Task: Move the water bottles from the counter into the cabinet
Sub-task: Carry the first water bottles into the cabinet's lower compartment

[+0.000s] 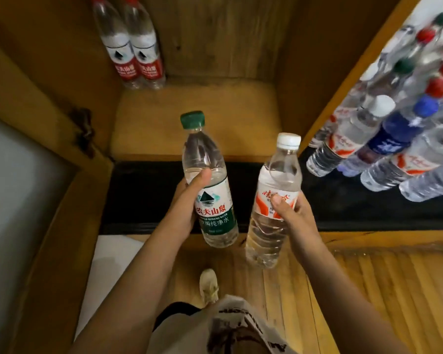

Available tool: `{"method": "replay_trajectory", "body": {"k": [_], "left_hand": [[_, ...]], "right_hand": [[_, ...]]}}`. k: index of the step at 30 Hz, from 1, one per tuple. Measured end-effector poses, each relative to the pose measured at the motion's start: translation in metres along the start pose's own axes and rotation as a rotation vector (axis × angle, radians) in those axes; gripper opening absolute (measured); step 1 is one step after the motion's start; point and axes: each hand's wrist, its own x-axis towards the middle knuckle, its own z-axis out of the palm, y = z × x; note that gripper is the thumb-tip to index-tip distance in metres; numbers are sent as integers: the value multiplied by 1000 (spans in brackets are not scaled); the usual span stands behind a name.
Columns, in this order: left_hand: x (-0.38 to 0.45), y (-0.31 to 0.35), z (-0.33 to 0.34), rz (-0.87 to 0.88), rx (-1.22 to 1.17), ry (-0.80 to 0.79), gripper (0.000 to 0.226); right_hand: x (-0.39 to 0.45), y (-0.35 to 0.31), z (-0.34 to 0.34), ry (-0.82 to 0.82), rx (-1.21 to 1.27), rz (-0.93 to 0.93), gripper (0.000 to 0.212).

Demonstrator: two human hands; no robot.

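Observation:
My left hand (187, 200) grips a green-capped water bottle (210, 180) with a green and white label, held upright in the air. My right hand (292, 210) grips a white-capped water bottle (271, 200) with an orange and white label, tilted slightly left. Both bottles hover in front of the open wooden cabinet (195, 123), just outside its shelf edge. Two red-labelled bottles (133, 52) stand side by side at the back left corner of the cabinet shelf. Several more bottles (384, 139) with red, green, blue and white caps stand on the dark counter (343, 210) at the right.
The cabinet's open door (31, 175) with a frosted pane swings out at the left, hinge near the shelf corner. A dark ledge (143, 195) runs under the cabinet opening. Below are wooden floorboards (368, 290), my shoe (209, 284) and a white mat at the lower left.

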Motion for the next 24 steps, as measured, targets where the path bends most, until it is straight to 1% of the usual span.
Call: {"method": "replay_trajectory", "body": {"k": [1, 2, 4, 5, 7, 9, 11, 14, 16, 19, 24], "left_hand": [[8, 8, -4, 34, -1, 8, 49], [17, 15, -9, 64, 5, 13, 50], [35, 27, -19, 120, 42, 14, 33], [43, 32, -21, 141, 56, 20, 27], [62, 44, -26, 191, 84, 59, 24], [79, 54, -27, 227, 116, 83, 31], [94, 60, -29, 235, 146, 119, 40], [111, 61, -29, 233, 202, 192, 42], [121, 59, -28, 241, 195, 226, 44], [132, 61, -27, 238, 168, 215, 53], [138, 67, -29, 215, 249, 194, 80]], "right_hand": [[12, -6, 6, 1, -10, -20, 48], [25, -11, 12, -2, -20, -39, 44], [52, -23, 22, -24, -40, -80, 39], [63, -28, 26, -33, -50, -101, 43], [89, -40, 35, -57, -81, -134, 55], [112, -50, 43, -83, -116, -170, 60], [133, -58, 52, -109, -161, -210, 58], [154, -60, 61, -128, -193, -276, 54], [166, -56, 65, -150, -195, -309, 52], [180, -50, 68, -176, -179, -316, 53], [193, -46, 66, -231, -183, -297, 51]]}}
